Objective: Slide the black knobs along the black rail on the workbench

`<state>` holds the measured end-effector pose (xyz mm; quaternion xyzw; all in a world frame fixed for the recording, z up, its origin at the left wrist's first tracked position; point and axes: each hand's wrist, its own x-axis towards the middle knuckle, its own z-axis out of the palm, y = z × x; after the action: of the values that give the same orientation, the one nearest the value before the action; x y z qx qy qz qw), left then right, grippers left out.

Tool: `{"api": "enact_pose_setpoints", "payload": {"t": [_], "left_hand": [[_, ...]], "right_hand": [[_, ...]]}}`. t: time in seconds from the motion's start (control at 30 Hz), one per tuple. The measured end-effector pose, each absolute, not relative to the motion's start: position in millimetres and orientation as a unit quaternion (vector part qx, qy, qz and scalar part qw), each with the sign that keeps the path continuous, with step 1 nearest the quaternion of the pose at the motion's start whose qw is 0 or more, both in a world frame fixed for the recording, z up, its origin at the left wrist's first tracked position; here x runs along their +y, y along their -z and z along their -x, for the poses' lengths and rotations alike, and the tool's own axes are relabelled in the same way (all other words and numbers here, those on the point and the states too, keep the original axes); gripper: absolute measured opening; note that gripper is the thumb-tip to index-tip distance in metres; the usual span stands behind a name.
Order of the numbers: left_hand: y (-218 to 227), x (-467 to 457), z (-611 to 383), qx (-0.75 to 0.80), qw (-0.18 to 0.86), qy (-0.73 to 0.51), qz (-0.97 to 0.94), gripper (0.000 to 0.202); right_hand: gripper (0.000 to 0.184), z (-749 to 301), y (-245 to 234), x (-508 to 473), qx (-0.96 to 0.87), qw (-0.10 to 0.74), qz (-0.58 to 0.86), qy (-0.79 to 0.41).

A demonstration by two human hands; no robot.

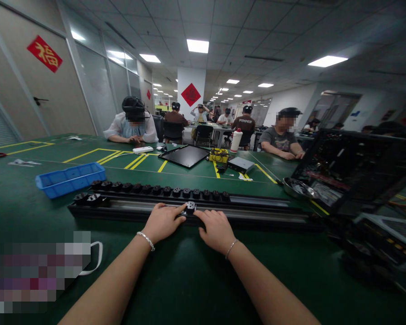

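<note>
Hands [164, 222] [217, 229] at socket [190, 206], "PUMPKIN" shirt [245, 125] beyond

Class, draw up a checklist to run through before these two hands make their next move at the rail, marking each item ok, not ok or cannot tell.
1. Left hand at the pale-faced module: ok, index fingertip beside its left edge.
2. Right hand opposite: ok, fingertips by its right side.
3. Module over the front rail: ok.
4. Module fully seated: cannot tell, fingers partly hide it.
5. Blue tray clear of both hands: ok, off to the left.
</note>
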<state>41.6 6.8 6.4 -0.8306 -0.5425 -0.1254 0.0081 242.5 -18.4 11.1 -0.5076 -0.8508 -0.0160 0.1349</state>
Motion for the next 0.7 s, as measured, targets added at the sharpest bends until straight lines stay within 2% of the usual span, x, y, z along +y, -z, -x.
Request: {"api": "enact_pose_setpoints", "payload": {"t": [0.33, 0.7], "left_hand": [[-8.6, 6.1, -42.7, -0.545, 0.009, 0.119, 0.83, 0.045], [-8.6, 5.5, -41.8, -0.54, 0.013, 0.121, 0.833, 0.046]], "right_hand": [[0.045, -242.0, -11.0, -18.0, -0.851, 0.118, 0.511, 0.021], [0.044, -242.1, -8.8, -16.5, -0.851, 0.137, 0.507, 0.019]]}}
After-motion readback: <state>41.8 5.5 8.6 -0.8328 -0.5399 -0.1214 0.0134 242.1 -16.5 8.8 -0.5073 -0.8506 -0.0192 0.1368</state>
